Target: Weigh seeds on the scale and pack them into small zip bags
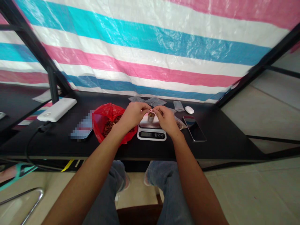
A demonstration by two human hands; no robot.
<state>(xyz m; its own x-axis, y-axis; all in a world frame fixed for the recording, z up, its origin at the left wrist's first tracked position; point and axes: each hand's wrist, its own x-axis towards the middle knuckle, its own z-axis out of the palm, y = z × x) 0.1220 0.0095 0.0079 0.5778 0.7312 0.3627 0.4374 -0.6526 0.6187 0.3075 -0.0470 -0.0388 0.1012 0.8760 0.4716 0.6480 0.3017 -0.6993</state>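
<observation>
My left hand (134,116) and my right hand (167,119) meet above a small metal cup (151,119), each with thumb and fingers pinched together. Something small and pinkish shows between the fingertips, too small to make out. Brown bits fill the cup, which stands on the plate of a white kitchen scale (152,138). The scale's display is too blurred to read. Left of the scale, partly behind my left forearm, an open red plastic bag (98,120) holds many brown pieces. A clear bag with contents (181,124) lies partly hidden beside my right wrist.
Clear plastic bags (156,101) and a small zip bag (178,106) lie at the back. On the right are a white oval object (189,109) and a phone (195,128). At left are a blurred-out phone (82,128) and a white corded block (57,110). Striped sheeting (140,56) hangs behind.
</observation>
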